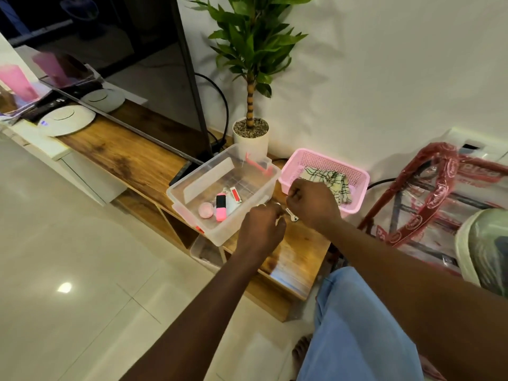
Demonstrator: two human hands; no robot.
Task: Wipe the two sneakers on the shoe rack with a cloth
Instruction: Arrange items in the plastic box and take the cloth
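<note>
Cloth (334, 180), checked green and white, lies crumpled in the pink basket (357, 188) just beyond the right hand (312, 203), apart from it, its length running from the basket's back left toward the front right. No sneakers or shoe rack show.

Nearest, the left hand (261, 229) hovers over the wooden shelf (299, 251) with fingers curled in; whether they pinch anything cannot be told. The right hand is clenched into a fist, a small metal key (292, 215) hanging just below it, between the two hands.

Left of the hands stands a clear plastic box (198, 185) with small pink and white items inside. Behind it stands a potted plant (250, 133) against the wall, beside a dark screen (123, 50).
</note>
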